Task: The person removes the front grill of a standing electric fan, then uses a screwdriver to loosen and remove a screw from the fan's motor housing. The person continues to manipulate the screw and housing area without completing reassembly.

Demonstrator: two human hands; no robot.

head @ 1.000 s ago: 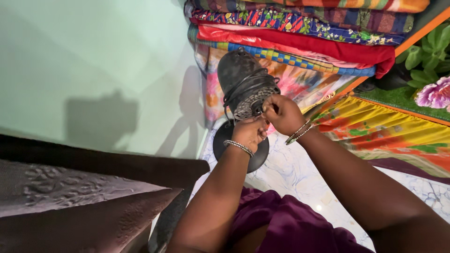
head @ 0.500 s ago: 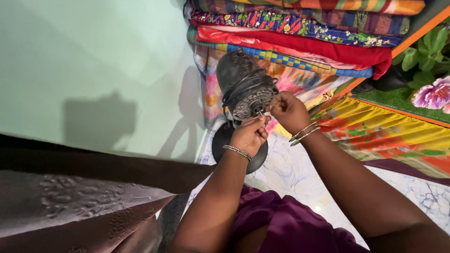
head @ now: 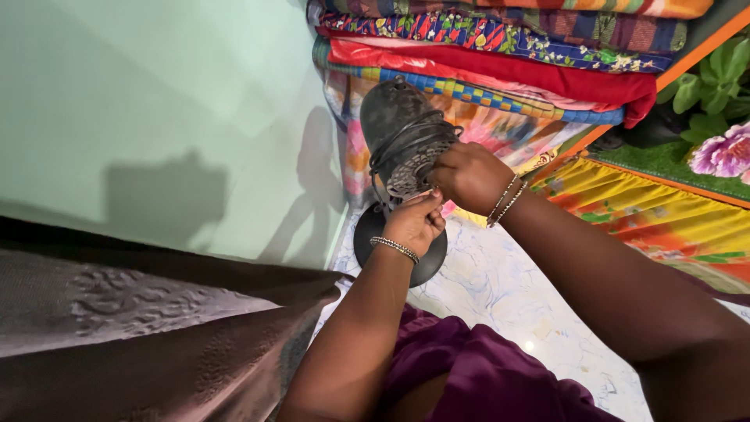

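A: Where does the small table fan sit against the two hands?

B: It stands on the marbled floor on its round dark base, close to the pale green wall and right in front of the stack of folded bright fabrics. The head is tipped back, so its long axis runs from the base up and away from the person, with the dusty grille facing up towards the camera.

A: And the hands?

B: Both are at the lower edge of the head, where the dark cord is wound about the grille. The left hand comes up from below, its grip pinched nearly closed at the lower rim of the grille. I cannot make out whether it has the cord or the wire between the fingertips. The right hand reaches in from the right, curled into a closed grip against the side of the grille; what it has hold of is hidden under the knuckles.

A: Which is nearer the base?

B: The left; it lies just over the base, while the right sits higher, beside the head. A brown cloth-covered surface fills the near left.
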